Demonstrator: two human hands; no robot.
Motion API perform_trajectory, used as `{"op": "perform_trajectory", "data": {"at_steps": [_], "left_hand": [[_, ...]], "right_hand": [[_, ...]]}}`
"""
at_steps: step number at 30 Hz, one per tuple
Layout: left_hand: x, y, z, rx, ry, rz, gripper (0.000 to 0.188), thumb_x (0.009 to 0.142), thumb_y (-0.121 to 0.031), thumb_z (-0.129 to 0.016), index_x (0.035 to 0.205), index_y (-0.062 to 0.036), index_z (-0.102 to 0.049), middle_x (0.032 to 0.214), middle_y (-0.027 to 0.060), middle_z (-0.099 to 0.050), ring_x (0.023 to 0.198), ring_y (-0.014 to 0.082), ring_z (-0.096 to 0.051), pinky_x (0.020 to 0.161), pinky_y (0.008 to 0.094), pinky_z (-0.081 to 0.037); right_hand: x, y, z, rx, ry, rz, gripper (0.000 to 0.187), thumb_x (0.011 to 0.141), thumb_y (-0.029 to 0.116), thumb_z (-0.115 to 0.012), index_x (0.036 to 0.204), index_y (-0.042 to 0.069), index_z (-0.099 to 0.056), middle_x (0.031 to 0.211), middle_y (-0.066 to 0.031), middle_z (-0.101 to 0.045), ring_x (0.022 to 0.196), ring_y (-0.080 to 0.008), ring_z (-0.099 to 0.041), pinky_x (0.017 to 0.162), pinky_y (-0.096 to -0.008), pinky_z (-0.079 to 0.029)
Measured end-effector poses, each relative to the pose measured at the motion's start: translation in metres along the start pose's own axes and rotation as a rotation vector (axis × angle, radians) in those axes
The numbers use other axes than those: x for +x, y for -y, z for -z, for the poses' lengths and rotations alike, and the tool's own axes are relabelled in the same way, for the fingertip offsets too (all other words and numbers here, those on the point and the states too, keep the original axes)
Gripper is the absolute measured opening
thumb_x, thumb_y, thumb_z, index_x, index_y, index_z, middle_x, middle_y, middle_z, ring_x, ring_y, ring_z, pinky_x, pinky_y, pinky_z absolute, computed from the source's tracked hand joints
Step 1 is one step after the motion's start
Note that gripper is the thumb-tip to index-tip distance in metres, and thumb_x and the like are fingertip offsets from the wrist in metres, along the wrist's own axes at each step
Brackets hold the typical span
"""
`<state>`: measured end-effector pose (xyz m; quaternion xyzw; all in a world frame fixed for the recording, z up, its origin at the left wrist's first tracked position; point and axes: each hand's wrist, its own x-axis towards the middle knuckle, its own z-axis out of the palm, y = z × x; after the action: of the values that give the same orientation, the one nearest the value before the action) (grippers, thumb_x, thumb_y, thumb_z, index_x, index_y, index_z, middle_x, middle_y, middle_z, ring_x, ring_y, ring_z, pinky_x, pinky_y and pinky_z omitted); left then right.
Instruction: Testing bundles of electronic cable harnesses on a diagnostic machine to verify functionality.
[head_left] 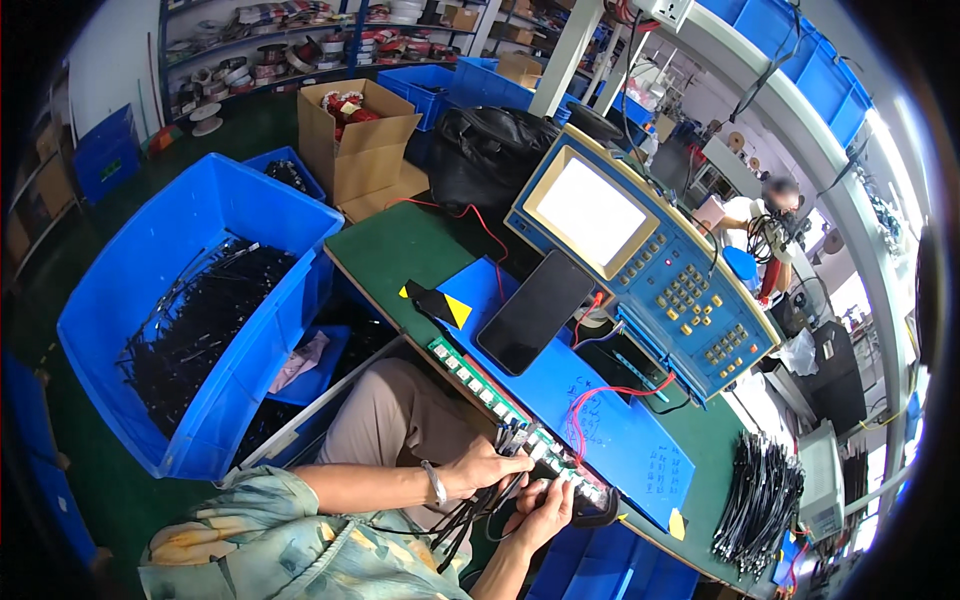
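Observation:
My left hand [482, 466] is closed round a bunch of thin black cables [460, 525], whose loose ends hang down over my lap. Close to its right, my right hand [543, 511] pinches a small cable end at a green circuit board strip [465, 372] lined with white sockets. Fingers partly hide that end, so whether it sits in a socket is unclear. The strip runs along the table's near edge, beside a blue panel [620, 440] with handwriting on it. A dark phone [535, 312] rests on the panel.
Behind the phone stands a blue tester [690, 290] with a lit screen, red leads running from it. A large blue bin [300, 210] of black cables is at left. More black cables [757, 505] lie on the table at right. A person [775, 225] sits far off.

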<state>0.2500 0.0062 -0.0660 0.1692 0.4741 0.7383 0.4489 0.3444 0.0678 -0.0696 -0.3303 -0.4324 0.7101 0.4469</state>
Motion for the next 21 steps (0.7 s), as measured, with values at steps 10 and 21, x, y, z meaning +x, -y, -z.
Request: {"op": "perform_trajectory", "data": {"at_steps": [10, 21], "left_hand": [[-0.0001, -0.0026, 0.0046, 0.018, 0.032, 0.038, 0.015, 0.077, -0.015, -0.058, 0.068, -0.0032, -0.06, 0.059, 0.0027, -0.058, 0.041, 0.0039, -0.043, 0.039, 0.0181, -0.033], [-0.0032, -0.0028, 0.0001, 0.013, -0.002, -0.002, 0.014, 0.077, -0.015, -0.057, 0.069, -0.0038, -0.059, 0.056, 0.002, -0.057, 0.042, 0.0037, -0.044, 0.039, 0.0176, -0.034]], "right_hand": [[0.0002, -0.0023, 0.0006, -0.022, 0.008, 0.016, 0.017, 0.086, 0.012, -0.042, 0.071, 0.004, -0.043, 0.048, -0.0026, -0.044, 0.032, -0.004, -0.027, 0.03, -0.018, -0.018], [0.0056, -0.0078, 0.0076, -0.076, 0.012, 0.089, 0.03, 0.086, 0.014, -0.042, 0.06, -0.001, -0.049, 0.043, 0.0003, -0.039, 0.032, -0.0034, -0.024, 0.031, -0.0199, -0.014]]}}
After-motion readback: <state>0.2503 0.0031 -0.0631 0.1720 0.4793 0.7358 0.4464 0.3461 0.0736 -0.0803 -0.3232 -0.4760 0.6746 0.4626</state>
